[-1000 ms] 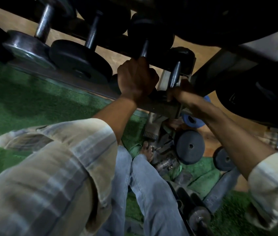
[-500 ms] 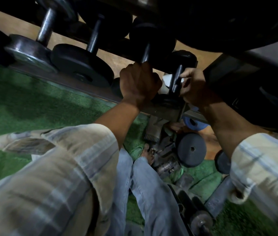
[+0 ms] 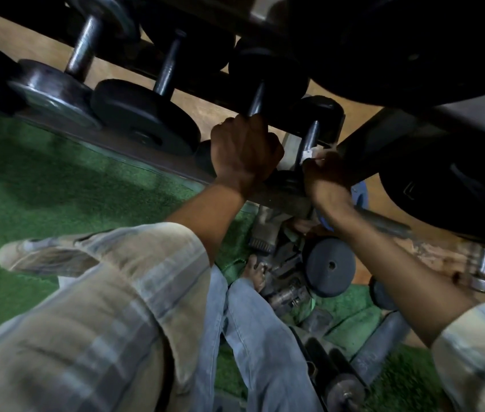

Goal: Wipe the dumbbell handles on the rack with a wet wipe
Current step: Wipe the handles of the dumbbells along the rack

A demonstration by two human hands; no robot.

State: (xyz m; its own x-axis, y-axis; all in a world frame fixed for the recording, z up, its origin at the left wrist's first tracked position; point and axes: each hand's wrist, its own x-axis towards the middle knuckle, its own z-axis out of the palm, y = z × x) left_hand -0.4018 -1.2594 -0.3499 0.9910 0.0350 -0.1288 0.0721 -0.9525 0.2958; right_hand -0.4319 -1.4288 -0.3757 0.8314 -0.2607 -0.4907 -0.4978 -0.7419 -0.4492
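Note:
Several dumbbells lie across a dark rack (image 3: 122, 145). My left hand (image 3: 244, 151) grips the lower end of one steel dumbbell handle (image 3: 256, 103) between black plates. To its right stands a smaller dumbbell with a dark handle (image 3: 310, 137). My right hand (image 3: 329, 173) holds a white wet wipe (image 3: 309, 153) against the lower part of that handle. My fingers and most of the wipe are hidden behind the hand.
More dumbbells (image 3: 164, 75) sit on the rack to the left. A large black weight plate (image 3: 449, 185) hangs at the right above a steel bar (image 3: 384, 223). Loose plates (image 3: 330, 266) and dumbbells (image 3: 345, 391) lie on green turf (image 3: 42, 188) by my feet.
My right hand rose up the small dumbbell's handle with the wipe, then slid back down to its lower part. My left hand kept its grip on the neighbouring handle.

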